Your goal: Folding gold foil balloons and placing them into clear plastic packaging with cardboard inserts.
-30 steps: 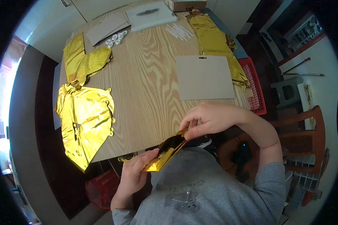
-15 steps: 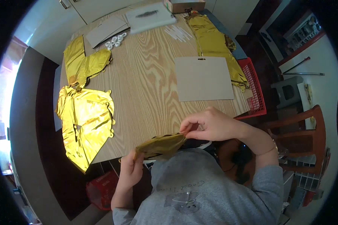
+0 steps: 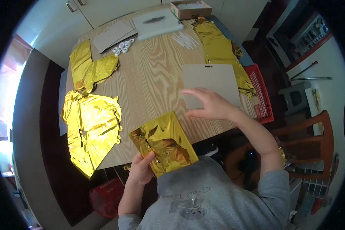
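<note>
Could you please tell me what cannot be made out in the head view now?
In the head view:
The left hand: fingertips hidden beneath the held gold foil.
The cardboard sheet: lower edge partly covered by the right hand.
The box: pale contents too small to identify.

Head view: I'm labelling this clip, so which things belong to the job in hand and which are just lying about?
Likely the job's:
folded gold foil, in the left hand
pale card, by the right hand
loose gold foil at left

Seemingly lying about:
red basket
wooden chair
grey stool
</note>
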`<state>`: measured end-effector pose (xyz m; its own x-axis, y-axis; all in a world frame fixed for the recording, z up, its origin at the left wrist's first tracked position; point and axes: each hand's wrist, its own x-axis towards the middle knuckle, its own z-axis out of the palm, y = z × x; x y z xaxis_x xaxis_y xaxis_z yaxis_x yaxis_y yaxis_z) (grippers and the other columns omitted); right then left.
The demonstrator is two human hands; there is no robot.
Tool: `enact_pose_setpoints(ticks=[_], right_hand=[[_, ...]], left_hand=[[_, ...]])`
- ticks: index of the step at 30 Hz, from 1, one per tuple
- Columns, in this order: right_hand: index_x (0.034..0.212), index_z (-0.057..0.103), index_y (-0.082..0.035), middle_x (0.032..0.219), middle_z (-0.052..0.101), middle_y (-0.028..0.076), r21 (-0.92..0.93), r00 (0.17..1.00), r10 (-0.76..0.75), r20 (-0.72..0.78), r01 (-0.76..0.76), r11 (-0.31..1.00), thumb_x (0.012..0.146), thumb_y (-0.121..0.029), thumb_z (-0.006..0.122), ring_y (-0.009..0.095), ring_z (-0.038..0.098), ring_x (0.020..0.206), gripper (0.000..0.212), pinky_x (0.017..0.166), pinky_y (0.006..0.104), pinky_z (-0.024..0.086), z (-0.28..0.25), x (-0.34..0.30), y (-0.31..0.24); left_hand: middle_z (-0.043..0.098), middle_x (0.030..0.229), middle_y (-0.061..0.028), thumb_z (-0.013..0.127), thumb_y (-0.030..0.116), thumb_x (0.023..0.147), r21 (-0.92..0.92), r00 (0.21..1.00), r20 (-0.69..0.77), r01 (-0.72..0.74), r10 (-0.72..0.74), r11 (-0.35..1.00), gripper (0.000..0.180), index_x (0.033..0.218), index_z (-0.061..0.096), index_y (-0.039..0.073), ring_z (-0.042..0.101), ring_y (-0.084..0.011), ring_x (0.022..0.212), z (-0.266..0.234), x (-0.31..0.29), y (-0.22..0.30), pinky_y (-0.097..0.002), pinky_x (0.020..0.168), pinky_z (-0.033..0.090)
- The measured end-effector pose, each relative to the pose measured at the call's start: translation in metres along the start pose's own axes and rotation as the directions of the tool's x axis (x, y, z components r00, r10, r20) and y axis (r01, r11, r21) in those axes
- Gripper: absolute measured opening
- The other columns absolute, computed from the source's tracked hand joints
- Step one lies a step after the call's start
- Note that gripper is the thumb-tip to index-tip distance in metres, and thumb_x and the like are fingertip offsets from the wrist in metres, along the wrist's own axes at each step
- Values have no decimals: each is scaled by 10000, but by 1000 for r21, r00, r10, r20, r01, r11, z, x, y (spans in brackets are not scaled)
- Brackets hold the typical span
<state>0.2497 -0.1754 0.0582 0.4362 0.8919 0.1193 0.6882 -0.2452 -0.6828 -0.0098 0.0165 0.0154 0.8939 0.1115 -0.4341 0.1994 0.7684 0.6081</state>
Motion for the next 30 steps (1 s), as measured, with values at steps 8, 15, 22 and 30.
enact_pose_setpoints(ticks=[8, 15, 22, 30], right_hand=[[1413, 362, -37, 1495, 262, 223, -649, 966, 167, 198, 2, 761, 719, -665, 624, 389, 186, 1412, 972, 1133, 531, 177, 16, -78, 16], [1174, 602, -53, 1126, 643, 146, -559, 934, -357, 19, 306, 770, 767, -176, 690, 259, 625, 1051, 434, 878, 387, 517, 41, -106, -32], [1125, 619, -20, 916, 687, 139, -48, 846, 114, -520, -162, 986, 859, -5, 571, 283, 689, 799, 271, 714, 351, 558, -38, -62, -82], [1156, 627, -4, 1088, 666, 124, -776, 899, -425, -110, 190, 602, 783, -129, 569, 234, 655, 931, 398, 585, 272, 519, 48, -38, -83]], left_hand=[[620, 1144, -115, 525, 110, 951, -134, 981, -145, -150, 130, 980, 261, 1200, 535, 32, 631, -245, 1016, -11, -3, -2, -435, 868, 540], [580, 1242, -106, 505, 94, 958, -71, 927, -164, -351, 336, 934, 321, 1277, 487, 60, 587, -263, 1115, -37, -18, 13, -465, 938, 501], [532, 1300, -142, 466, 120, 978, -109, 855, -92, -518, 510, 848, 374, 1335, 411, 22, 554, -288, 1172, -28, -37, 26, -473, 986, 469], [544, 1282, -143, 471, 137, 979, -127, 841, -129, -540, 526, 832, 367, 1323, 429, 16, 562, -282, 1156, -33, -42, 25, -470, 985, 470]])
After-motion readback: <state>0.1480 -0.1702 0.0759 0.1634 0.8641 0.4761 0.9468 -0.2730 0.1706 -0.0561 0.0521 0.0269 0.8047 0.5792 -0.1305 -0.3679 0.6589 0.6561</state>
